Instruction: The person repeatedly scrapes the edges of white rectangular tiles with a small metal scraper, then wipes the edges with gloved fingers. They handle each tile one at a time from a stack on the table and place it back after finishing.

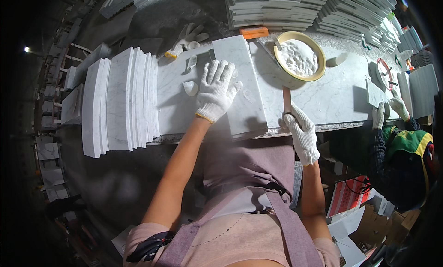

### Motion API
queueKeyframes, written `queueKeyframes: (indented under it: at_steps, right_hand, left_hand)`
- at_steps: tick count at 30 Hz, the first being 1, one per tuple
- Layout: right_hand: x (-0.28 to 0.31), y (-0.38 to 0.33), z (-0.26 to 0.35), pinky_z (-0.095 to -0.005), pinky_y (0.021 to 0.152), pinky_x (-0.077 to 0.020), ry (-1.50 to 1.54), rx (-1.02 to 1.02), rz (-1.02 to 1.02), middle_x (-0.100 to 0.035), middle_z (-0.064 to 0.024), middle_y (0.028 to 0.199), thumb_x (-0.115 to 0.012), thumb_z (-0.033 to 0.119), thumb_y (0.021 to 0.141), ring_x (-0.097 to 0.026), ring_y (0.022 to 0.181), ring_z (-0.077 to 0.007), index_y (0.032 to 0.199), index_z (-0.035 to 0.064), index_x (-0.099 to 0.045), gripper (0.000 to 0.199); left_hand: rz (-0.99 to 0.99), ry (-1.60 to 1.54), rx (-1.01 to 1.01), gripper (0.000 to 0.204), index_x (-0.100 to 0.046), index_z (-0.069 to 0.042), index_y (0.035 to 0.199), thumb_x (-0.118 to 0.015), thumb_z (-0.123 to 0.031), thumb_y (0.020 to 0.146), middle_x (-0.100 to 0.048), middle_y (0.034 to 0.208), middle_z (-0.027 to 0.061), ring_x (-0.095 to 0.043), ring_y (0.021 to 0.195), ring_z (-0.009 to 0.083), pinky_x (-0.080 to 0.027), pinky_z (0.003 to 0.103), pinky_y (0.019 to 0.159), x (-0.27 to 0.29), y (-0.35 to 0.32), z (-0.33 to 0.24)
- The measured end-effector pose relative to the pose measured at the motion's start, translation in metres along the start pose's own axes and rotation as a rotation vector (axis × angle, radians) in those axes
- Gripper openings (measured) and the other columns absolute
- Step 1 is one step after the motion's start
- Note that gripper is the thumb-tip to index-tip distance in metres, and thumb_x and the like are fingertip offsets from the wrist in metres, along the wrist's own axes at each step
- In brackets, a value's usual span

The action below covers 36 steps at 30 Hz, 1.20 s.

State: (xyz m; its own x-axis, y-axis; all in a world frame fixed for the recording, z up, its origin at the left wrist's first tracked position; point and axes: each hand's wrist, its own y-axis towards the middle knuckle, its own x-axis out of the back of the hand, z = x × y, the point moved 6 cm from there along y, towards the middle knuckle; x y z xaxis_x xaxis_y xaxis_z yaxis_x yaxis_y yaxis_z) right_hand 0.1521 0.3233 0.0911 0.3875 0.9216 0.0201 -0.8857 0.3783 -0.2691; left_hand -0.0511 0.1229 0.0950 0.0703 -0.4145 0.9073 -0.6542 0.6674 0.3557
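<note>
My left hand (217,89), in a white knit glove, lies with its fingers stretched out at the left edge of a grey-veined white marble slab (247,112). My right hand (302,137), gloved too, is closed round a flat reddish-brown strip (286,98), which points up past the slab's right edge. Its exact kind is unclear. Left of my left hand, on the marble-topped bench (175,112), are a small translucent white nozzle-like piece (190,88) and a clear plastic piece (192,62). A yellow-rimmed bowl (322,52) of lumpy white material (299,58) stands beyond my right hand.
Upright marble slabs (122,98) lean together at the left. A loose glove (189,38) and an orange block (254,33) lie at the back, before tall tile stacks (277,11). At the right, a co-worker in a green vest (406,142) handles a slab (376,94).
</note>
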Motion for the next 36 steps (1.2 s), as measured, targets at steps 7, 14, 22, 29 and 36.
queueKeyframes:
  at_steps: [7,14,22,29,36]
  right_hand:
    - [-0.025,0.068,0.024,-0.0316,0.080,-0.0646,-0.200,0.140,0.126,-0.069,-0.0104,0.121,-0.054,-0.005,0.105,-0.071,0.094,-0.0150,0.159,0.0112,-0.056,0.057]
    - [-0.084,0.130,0.056,-0.0429,0.077,-0.0568,-0.908,0.558,0.070,-0.074,-0.0166,0.100,-0.062,0.014,0.103,-0.072,0.086,-0.0332,0.143,0.0136,-0.070,0.041]
    - [-0.098,0.144,0.061,-0.0463,0.079,-0.0567,-1.048,0.500,0.187,-0.074,-0.0201,0.099,-0.062,0.018,0.104,-0.073,0.090,-0.0398,0.147,0.0212,-0.069,0.044]
    - [-0.105,0.153,0.053,-0.0487,0.089,-0.0582,-1.114,0.433,0.289,-0.073,-0.0202,0.120,-0.053,0.026,0.105,-0.072,0.107,-0.0400,0.148,0.0222,-0.066,0.045]
    - [-0.109,0.154,0.057,-0.0441,0.084,-0.0598,-1.085,0.556,0.261,-0.079,-0.0128,0.105,-0.058,0.010,0.098,-0.074,0.096,-0.0361,0.145,0.0217,-0.069,0.050]
  left_hand:
    - [-0.250,-0.226,0.035,0.047,-0.067,-0.005,0.141,-0.073,-0.020,0.098,-0.066,0.144,0.0177,-0.057,0.141,0.0406,-0.040,0.054,0.123,0.025,-0.033,-0.010]
    - [-0.287,-0.221,0.168,0.045,-0.066,-0.008,0.143,-0.072,-0.020,0.100,-0.067,0.142,0.0166,-0.060,0.137,0.0407,-0.045,0.053,0.119,0.016,-0.095,-0.017]
    - [-0.356,-0.245,0.154,0.045,-0.068,-0.010,0.141,-0.075,-0.018,0.097,-0.069,0.137,0.0159,-0.066,0.126,0.0421,-0.056,0.050,0.105,0.007,-0.105,-0.014]
    - [-0.336,-0.240,0.167,0.041,-0.071,-0.015,0.139,-0.072,-0.024,0.099,-0.068,0.138,0.0162,-0.067,0.124,0.0425,-0.056,0.051,0.105,0.004,-0.107,-0.013]
    - [-0.350,-0.226,0.098,0.037,-0.072,-0.008,0.133,-0.066,-0.029,0.104,-0.069,0.135,0.0207,-0.066,0.123,0.0454,-0.055,0.052,0.104,0.009,-0.104,-0.016]
